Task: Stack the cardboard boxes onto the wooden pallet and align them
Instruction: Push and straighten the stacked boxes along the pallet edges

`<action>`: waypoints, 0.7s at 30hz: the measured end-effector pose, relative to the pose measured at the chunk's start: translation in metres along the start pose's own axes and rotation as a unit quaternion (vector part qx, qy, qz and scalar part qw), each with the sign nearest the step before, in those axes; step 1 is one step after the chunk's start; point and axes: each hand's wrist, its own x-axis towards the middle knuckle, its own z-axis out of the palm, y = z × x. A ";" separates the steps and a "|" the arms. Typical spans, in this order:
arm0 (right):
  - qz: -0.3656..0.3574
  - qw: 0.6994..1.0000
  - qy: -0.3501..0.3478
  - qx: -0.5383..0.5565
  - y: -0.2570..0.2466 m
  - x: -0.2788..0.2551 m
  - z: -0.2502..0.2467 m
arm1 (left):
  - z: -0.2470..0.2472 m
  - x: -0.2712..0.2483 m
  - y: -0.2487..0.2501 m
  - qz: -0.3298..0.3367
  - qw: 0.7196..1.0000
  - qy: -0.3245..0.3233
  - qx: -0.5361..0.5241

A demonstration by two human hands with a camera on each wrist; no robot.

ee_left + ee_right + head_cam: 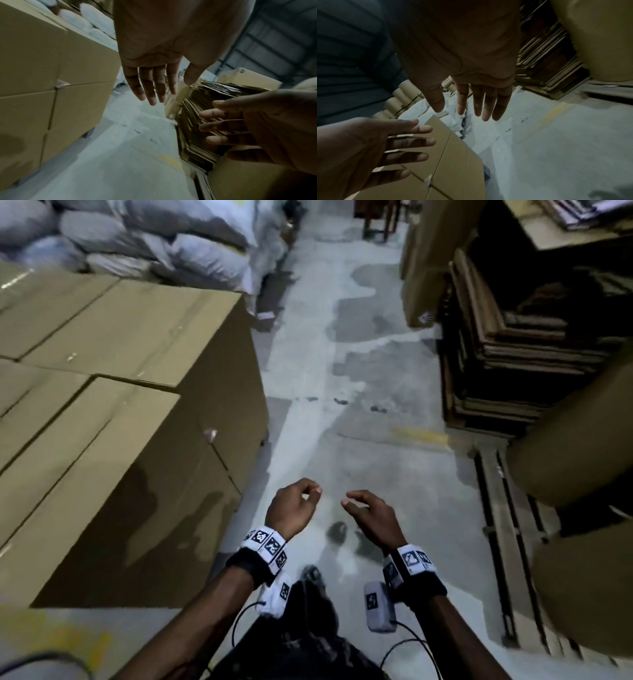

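Observation:
Large brown cardboard boxes (113, 392) stand stacked in tight rows on my left, two layers high in the left wrist view (51, 81). What they stand on is hidden. My left hand (305, 494) hangs empty over the floor, just right of the stack's near corner and not touching it. My right hand (356, 501) floats beside it, also empty. In the wrist views the left hand's fingers (154, 83) and the right hand's fingers (481, 102) are spread and nearly straight. The stack's corner (447, 155) shows behind my left hand (393, 146).
A grey concrete aisle (342, 422) runs ahead between the boxes and a stack of flattened cardboard (513, 347) on the right. Big brown paper rolls (582, 440) sit on a low frame (496, 508) at near right. White sacks (171, 244) are piled behind the boxes.

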 end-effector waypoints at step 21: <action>-0.003 0.905 -0.412 -0.104 -0.192 0.261 0.201 | -0.181 0.156 -0.107 -0.226 0.908 0.309 0.173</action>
